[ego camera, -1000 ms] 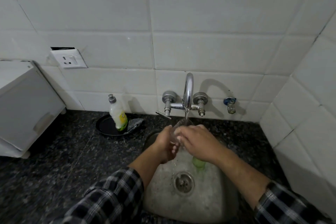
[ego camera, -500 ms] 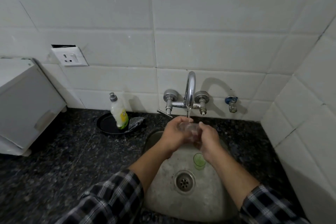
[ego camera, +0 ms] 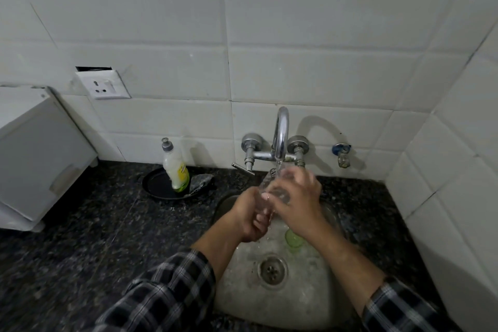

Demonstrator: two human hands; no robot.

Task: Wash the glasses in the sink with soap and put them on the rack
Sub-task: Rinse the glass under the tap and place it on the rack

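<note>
A clear glass tilts under the running tap, its mouth up towards the spout. My right hand wraps over the glass from the right, fingers curled round its body. My left hand grips the lower end of the glass from the left, fingers curled beneath it. Water runs down over both hands into the steel sink. A small green glass stands in the sink, partly hidden under my right wrist. A soap bottle with yellow-green liquid stands on a black plate.
A grey scrubber lies on the black plate's right edge. A white appliance sits at the left of the dark granite counter. A wall socket and a blue-handled valve are on the tiles. The drain is uncovered.
My right hand has moved from the glass's right side up and over it. My left hand has dropped lower, to the glass's base. The glass now tilts more towards the spout.
</note>
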